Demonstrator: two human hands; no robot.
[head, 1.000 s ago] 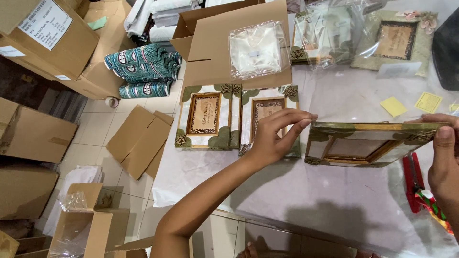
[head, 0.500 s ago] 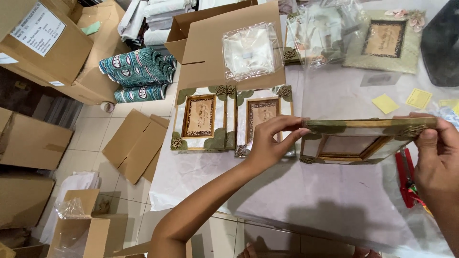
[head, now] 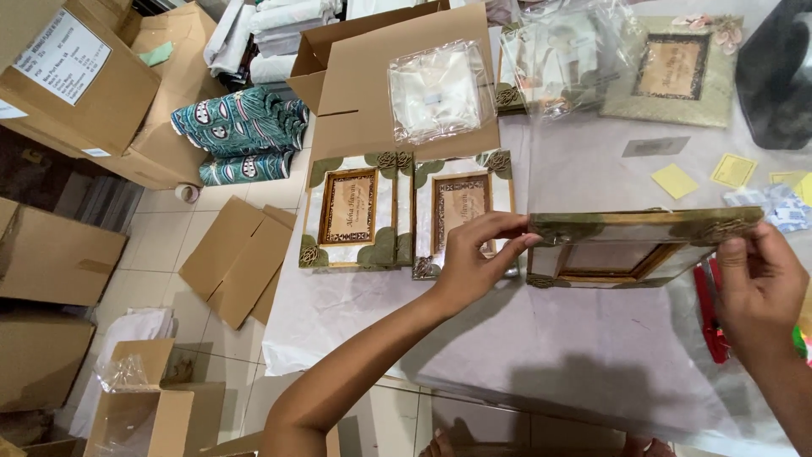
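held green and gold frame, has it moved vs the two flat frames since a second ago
Yes. The held green and gold frame has tipped further edge-on and sits slightly higher against the two flat frames on the table.

Bare table (head: pixel 592 355) near the body—frames (head: pixel 406 211), perhaps scissors (head: pixel 710 313), crowd beyond.

Bright overhead light, soft shadows, sharp, slight edge distortion

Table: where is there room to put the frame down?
The table is bare below the held frame, between the left hand and right hand. The far side is crowded: two flat frames, plastic bags, yellow notes.
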